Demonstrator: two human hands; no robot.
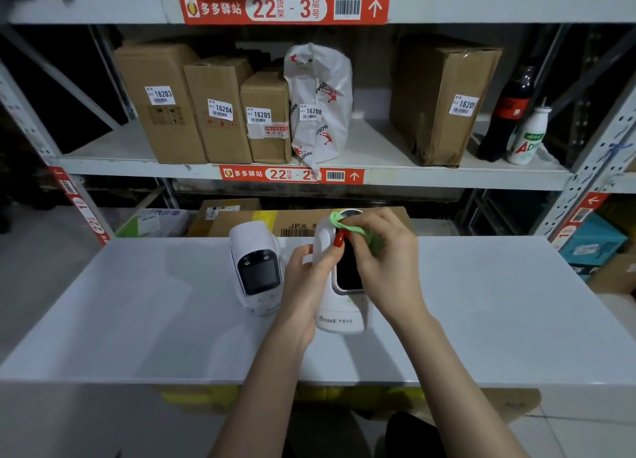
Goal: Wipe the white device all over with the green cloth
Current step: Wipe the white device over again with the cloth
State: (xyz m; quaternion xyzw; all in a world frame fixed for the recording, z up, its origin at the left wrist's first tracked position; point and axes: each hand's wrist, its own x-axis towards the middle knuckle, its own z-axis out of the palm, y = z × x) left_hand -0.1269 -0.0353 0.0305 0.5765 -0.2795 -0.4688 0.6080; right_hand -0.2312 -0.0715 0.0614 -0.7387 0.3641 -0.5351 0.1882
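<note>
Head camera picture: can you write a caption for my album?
Two hands wiping an upright white plastic device with a green cloth.

The right hand (pixel 382 261) covers most of the green cloth (pixel 347 225) and part of the white device's (pixel 339 306) dark screen; its base lettering is too small to read.

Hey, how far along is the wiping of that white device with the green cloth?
Underway. The left hand grips the white device upright on the table while the right hand rubs the green cloth near its top. The screen, base and back look untouched; nothing shows finished.
</note>
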